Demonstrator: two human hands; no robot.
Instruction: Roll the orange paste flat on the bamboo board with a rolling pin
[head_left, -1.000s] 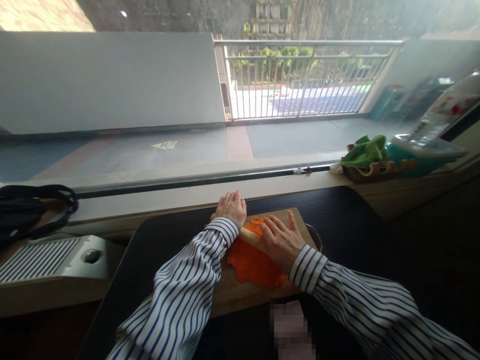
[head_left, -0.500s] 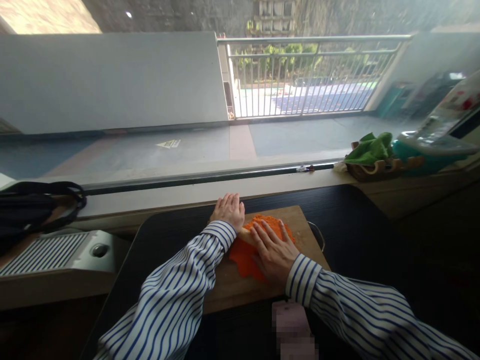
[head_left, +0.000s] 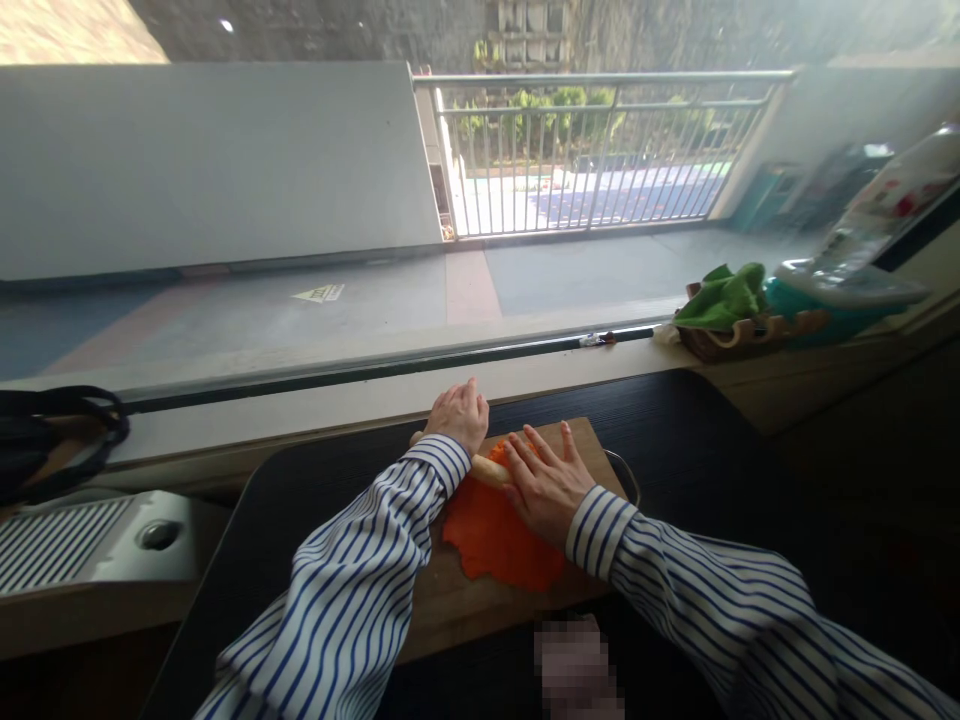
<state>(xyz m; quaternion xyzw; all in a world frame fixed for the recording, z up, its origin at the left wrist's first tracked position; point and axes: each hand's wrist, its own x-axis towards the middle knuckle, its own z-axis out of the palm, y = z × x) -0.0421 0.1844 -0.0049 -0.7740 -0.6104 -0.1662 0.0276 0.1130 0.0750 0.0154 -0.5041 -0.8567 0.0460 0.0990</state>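
Observation:
A sheet of orange dough [head_left: 495, 545] lies flattened on a wooden cutting board [head_left: 450, 610]. Across its far part runs a light wooden rolling pin [head_left: 490, 472]. My left hand [head_left: 459, 415] rests over the pin's left portion, palm down, fingers stretched forward and close together. Flat on the pin's right portion, my right hand [head_left: 551, 480] has its fingers spread and reaching past it over the dough. Both hands press from above rather than wrap round the pin. The pin's right end is hidden under my right hand.
The board stands on a black table [head_left: 675, 430] against a window sill [head_left: 360, 405]. A basket with a green cloth [head_left: 724, 297] and a teal container [head_left: 832, 310] sit at the right. A pixelated object [head_left: 577, 665] lies before the board. A grey slatted unit [head_left: 112, 540] is at the left.
Both hands and the rolling pin have moved away from me over the dough. More smooth orange sheet shows on the near side, less rough dough beyond. The view has shifted slightly.

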